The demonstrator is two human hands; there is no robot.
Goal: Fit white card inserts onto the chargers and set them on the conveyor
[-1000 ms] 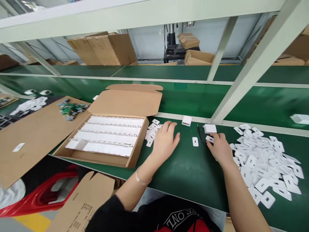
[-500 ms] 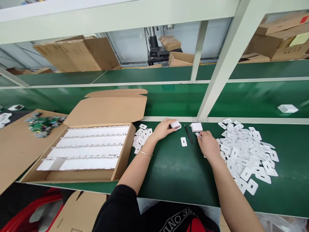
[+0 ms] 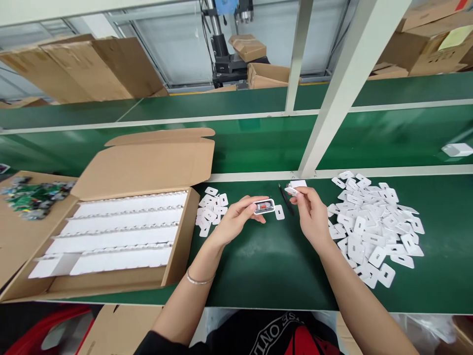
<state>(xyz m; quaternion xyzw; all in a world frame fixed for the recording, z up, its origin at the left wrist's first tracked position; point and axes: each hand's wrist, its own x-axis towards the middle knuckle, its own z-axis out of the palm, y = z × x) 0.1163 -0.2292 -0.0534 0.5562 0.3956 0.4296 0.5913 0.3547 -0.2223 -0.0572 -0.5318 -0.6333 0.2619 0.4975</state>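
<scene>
My left hand [image 3: 236, 219] is closed on a small white charger housing [image 3: 264, 206], held just above the green bench with its open end facing me. My right hand [image 3: 312, 214] pinches a small white plastic cover plate [image 3: 291, 191] between thumb and fingers, a little to the right of the housing. Another white plate [image 3: 280, 212] lies flat on the bench between my hands. Black tweezers [image 3: 284, 198] lie beside it, and a white block [image 3: 298, 184] sits behind my right hand.
A large heap of white plates [image 3: 373, 222] covers the bench at right; a smaller heap [image 3: 210, 209] lies left of my hands. An open cardboard box [image 3: 121, 231] with rows of white parts stands at left. Green circuit boards [image 3: 33, 197] lie far left. A slanted frame post [image 3: 343, 84] rises behind.
My left hand picked up the white housing from the back of the bench and drew it toward me. My right hand lifted with a small white plate.
</scene>
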